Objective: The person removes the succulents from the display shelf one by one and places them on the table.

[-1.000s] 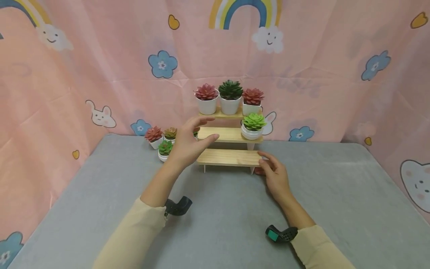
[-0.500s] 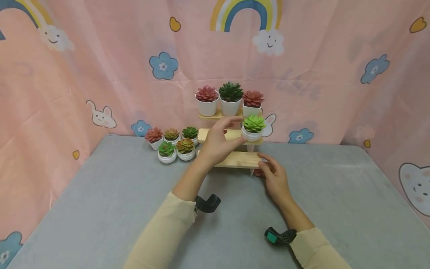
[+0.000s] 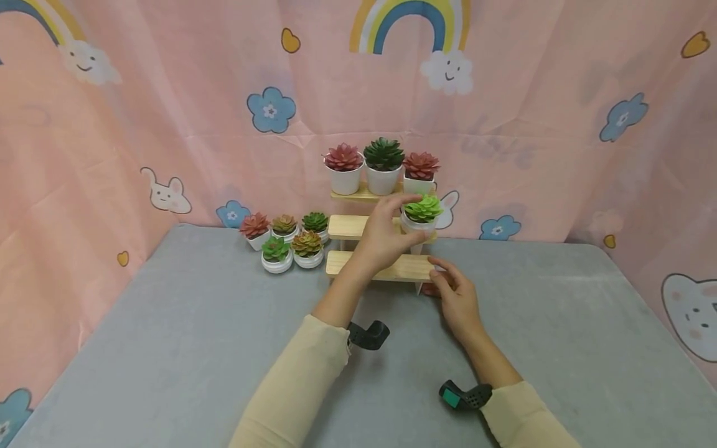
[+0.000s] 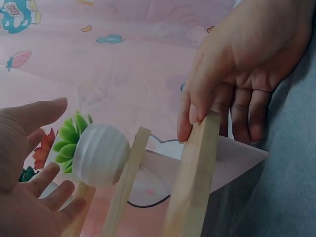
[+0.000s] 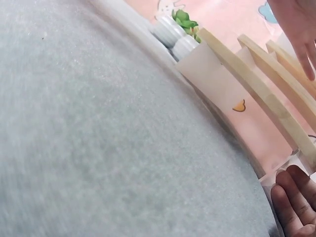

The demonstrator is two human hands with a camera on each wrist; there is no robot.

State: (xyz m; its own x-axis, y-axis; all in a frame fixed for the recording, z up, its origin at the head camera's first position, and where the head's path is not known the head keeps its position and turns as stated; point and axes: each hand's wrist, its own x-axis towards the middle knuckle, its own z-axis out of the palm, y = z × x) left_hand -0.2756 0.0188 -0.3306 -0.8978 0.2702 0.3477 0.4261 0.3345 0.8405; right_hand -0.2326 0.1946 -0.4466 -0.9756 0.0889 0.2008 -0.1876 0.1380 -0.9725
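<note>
A three-tier wooden plant stand (image 3: pixel 347 226) stands near the pink backdrop. On the right end of its middle board sits a bright green succulent (image 3: pixel 422 210) in a ribbed white pot (image 4: pixel 102 154). My left hand (image 3: pixel 383 239) reaches over the boards beside that pot. In the left wrist view its fingers (image 4: pixel 48 180) are spread, with a gap to the pot. My right hand (image 3: pixel 460 302) grips the right end of the lowest board (image 4: pixel 195 173), thumb and forefinger at its edge. The remaining fingers (image 5: pixel 291 197) lie below the board by the clear side support.
The top board carries a pink succulent (image 3: pixel 343 167), a dark green one (image 3: pixel 384 165) and a red one (image 3: pixel 421 171). Left of the stand, several small potted succulents (image 3: pixel 308 249) cluster on the grey cloth (image 3: pixel 196 323). The pink backdrop (image 3: pixel 532 168) hangs close behind.
My left hand has moved right, from the stand's left side across to the bright green succulent, uncovering the pots at left. The right hand keeps its hold on the lowest board.
</note>
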